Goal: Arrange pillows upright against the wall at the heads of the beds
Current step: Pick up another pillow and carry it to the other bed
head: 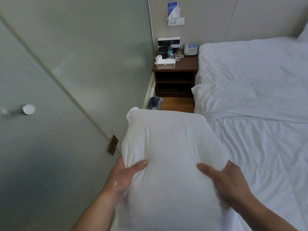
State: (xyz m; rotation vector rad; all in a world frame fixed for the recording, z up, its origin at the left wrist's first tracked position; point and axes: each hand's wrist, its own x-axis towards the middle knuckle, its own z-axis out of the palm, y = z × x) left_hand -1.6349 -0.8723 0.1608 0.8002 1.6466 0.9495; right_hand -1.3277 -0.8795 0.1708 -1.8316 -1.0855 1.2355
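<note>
Closest to you, both hands are on the white pillow [171, 147], carried in front of your body in the gap between the grey-green wall [66, 47] and the bed [258, 97]. Your left hand [123, 174] clamps the pillow's left edge, thumb pressed flat on top, fingers wrapped under and out of sight. Your right hand [228, 179] does the same on the right edge, thumb on top, fabric bunched under the palm. Both grips are closed on the pillow; nothing else is held.

The pillow lies long-ways away from you, its far end over the floor near a small bin [155, 102]. It is not on the bed yet.

Further off: the bed's white duvet [250, 67] is rumpled, with a fold hanging at the near left corner. The wooden nightstand [175, 67] sits just beside the bed head, cluttered with a tissue box [165, 63], glasses and a phone [190, 49]. At the far right edge a white shape [302, 35] may be another pillow; too cropped to be sure.

For the step in hand, my read: carry the pillow to the beige head wall [225, 19], swing right over the mattress, and keep it clear of the nightstand items. Turn it so a long edge goes down, seat that edge at the mattress head, and lean the face flat against the wall. Release only when it stands by itself; soft filling may slump.
</note>
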